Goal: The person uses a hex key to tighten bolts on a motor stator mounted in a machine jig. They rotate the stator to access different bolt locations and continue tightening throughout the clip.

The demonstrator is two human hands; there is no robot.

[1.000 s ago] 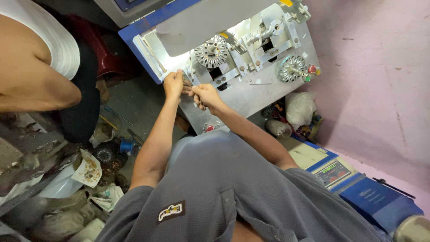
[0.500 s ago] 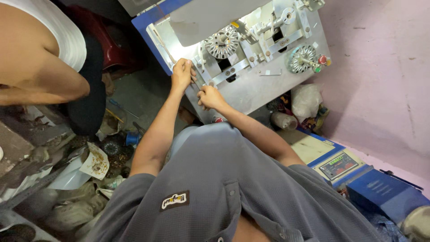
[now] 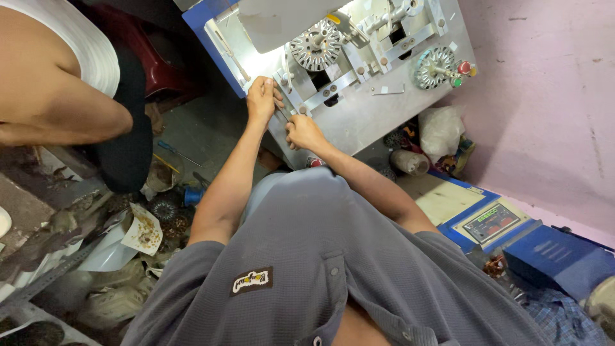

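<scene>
the left hand (image 3: 261,99) is curled shut at the near left corner of the machine (image 3: 359,115), fingers wrapped over what looks like a thin rod (image 3: 282,115) or tool shaft; its tip end is mostly hidden under the knuckles, so i can't say just how firmly it is held. the right hand (image 3: 302,131) sits just beside and below it, fingers bent and pinched toward the same spot on the metal plate, touching or nearly touching the lower end of the rod; whether it truly grips something small is hidden.

my reading: this is a fitting or adjusting step at the plate's corner, both hands steadying one small part. the next move would call for fine finger work right there, with the left hand holding firm while the right turns or seats the piece, rather than any big reach.

the rod's long axis seems to run slantwise, from the left hand down and right toward the right hand, roughly along the plate's near edge; which end leads i can't tell.

further out on the plate, a round toothed stator (image 3: 314,49) stands above the hands, well apart from them, and a second wound disc (image 3: 434,66) sits at the right with red and green buttons (image 3: 462,69) beside it. left of the machine another person's arm (image 3: 57,109) rests over a cluttered floor. a blue box (image 3: 512,230) lies at the lower right.
</scene>
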